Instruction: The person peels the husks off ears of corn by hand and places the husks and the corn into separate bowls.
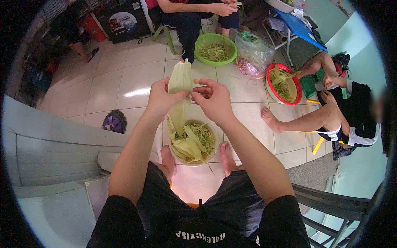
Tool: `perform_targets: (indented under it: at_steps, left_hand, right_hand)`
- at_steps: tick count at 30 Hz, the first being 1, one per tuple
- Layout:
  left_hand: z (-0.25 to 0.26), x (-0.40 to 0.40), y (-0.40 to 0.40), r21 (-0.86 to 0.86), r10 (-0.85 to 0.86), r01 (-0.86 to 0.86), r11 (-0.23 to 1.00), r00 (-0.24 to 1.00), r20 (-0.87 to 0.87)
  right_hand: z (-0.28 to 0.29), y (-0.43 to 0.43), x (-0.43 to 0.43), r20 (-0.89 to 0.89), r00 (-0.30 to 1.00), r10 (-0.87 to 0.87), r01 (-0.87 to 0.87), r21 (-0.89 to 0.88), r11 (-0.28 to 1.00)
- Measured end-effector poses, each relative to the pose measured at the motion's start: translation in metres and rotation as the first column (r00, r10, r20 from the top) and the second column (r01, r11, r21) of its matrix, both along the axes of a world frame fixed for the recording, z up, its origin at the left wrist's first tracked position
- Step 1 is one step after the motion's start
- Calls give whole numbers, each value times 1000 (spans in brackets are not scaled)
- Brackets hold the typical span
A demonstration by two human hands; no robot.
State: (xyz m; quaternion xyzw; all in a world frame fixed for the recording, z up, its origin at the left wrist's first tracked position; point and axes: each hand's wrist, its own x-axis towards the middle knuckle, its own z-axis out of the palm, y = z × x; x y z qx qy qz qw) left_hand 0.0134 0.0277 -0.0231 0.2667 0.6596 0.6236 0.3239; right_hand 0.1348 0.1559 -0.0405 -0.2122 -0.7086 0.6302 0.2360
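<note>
A broad pale-green corn husk [181, 77] stands upright in front of me, its narrow end hanging over the bowl. My left hand [162, 97] grips it at the side, thumb across its face. At the husk's right edge, my right hand [214, 100] pinches with thumb and fingertips, close to the left thumb. Between my bare feet sits a round bowl [214, 153] on the floor. Thin shredded green strips [203, 139] fill its right side, and whole husk leaves [186, 148] lie at its left and front.
Ahead are a green basin [234, 51] of shreds and a clear plastic bag [256, 51]. A red-rimmed basin [298, 90] stands right, before a seated person [356, 102]. Another person [186, 21] sits opposite. A purple round object [113, 123] lies left, near a low wall [68, 145].
</note>
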Motion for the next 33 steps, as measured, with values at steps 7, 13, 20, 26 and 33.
perform_targets:
  at_steps: [7,13,20,26,33]
  left_hand:
    - [-2,4,3,-4,25,-25,1000,997,-73]
    - [10,2,-4,-88,49,-58,994,994,-97]
    - [20,-35,-32,311,332,-399,862,910,248]
    - [12,-39,-34,216,321,-384,898,907,274]
    - [10,-21,-22,111,238,-266,957,946,220]
  right_hand:
    - [8,-5,1,31,997,-74,72,82,994]
    - [-13,10,1,103,969,-225,187,292,938]
    - [-111,63,28,417,829,-373,93,554,827]
    - [-131,30,29,538,828,-160,-177,522,835]
    - [-126,8,22,559,827,55,-371,470,801]
